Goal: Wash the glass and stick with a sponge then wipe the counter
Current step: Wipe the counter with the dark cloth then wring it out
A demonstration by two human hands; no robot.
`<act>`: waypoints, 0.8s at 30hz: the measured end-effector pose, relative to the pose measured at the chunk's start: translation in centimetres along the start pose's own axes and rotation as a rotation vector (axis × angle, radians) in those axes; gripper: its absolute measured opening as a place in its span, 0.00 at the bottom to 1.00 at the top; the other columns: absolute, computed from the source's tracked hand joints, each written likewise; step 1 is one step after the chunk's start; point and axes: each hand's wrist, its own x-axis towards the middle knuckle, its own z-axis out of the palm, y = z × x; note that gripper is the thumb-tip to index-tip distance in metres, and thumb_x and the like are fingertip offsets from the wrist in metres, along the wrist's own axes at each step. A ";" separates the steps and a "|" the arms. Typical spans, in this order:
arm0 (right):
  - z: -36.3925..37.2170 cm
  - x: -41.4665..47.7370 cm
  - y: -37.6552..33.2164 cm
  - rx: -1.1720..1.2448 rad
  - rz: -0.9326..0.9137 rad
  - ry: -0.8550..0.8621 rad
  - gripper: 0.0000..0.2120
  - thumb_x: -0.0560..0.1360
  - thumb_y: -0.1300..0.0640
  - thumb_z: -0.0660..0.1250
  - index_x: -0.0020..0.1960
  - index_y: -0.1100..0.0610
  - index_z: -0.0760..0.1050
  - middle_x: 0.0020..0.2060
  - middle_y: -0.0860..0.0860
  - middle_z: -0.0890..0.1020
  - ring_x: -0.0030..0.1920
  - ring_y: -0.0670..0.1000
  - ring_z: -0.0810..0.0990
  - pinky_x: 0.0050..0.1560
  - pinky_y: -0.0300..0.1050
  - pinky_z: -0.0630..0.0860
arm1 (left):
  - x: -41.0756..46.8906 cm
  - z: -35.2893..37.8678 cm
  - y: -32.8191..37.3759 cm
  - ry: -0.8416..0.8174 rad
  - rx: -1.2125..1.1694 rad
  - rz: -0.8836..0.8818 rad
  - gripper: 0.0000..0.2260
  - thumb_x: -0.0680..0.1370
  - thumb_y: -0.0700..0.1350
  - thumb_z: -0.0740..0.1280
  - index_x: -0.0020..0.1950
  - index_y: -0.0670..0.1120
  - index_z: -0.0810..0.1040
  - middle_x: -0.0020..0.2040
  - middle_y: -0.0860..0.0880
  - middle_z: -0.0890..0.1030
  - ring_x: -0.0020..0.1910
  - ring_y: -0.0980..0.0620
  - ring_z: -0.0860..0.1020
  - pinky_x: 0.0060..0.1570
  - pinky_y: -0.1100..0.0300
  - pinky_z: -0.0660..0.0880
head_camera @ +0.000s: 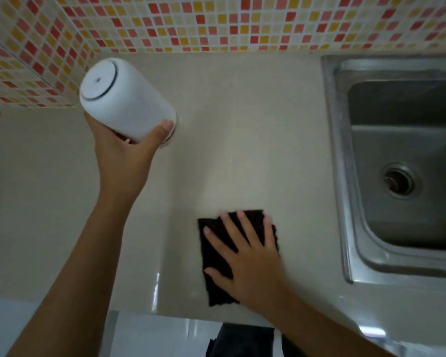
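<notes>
My left hand grips a white frosted glass upside down, its base tilted toward the tiled wall, lifted over the back left of the beige counter. My right hand lies flat with fingers spread on a dark, thin rectangular sponge, pressing it onto the counter near the front edge. No stick is visible.
A stainless steel sink with a round drain is set into the counter at the right. A red, orange and cream mosaic tile wall runs along the back and left. The counter's front edge runs along the bottom.
</notes>
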 end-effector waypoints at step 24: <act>-2.4 21.7 4.2 0.001 -0.017 0.078 0.33 0.74 0.32 0.47 0.76 0.45 0.58 0.75 0.52 0.61 0.75 0.57 0.56 0.73 0.65 0.42 | 0.4 -1.0 -1.2 0.006 0.014 0.003 0.41 0.69 0.46 0.77 0.76 0.48 0.57 0.70 0.52 0.71 0.65 0.62 0.72 0.57 0.70 0.74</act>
